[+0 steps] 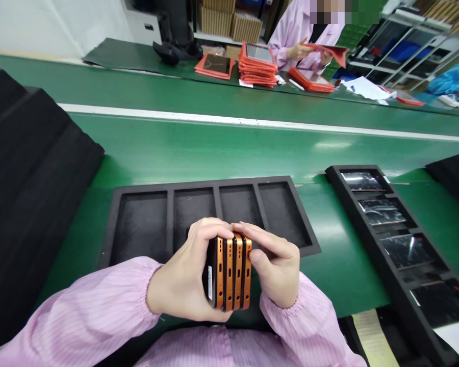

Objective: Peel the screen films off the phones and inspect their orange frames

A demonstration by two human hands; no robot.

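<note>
Several orange-edged smartphones [234,272] stand on edge, pressed together in one stack, their ports and speaker holes facing me. My left hand [187,275] is wrapped round the stack from the left, fingers over the top and thumb beneath. A white label shows on the leftmost phone's dark face. On the right side, my right hand [277,262] is closed on the stack, with fingertips at its top edge and the thumb by the rightmost phone. Just beyond my hands lies a black foam tray [171,219] with rectangular compartments, whose dark floors show. Both hands partly cover its near edge.
At right, another black foam tray [375,239] holds several dark-screened phones. Black foam pieces [30,178] are piled at left. Across the green bench [214,153], a person in pink [286,30] holds a red-cased tablet [331,51] near stacked red-cased tablets [257,69].
</note>
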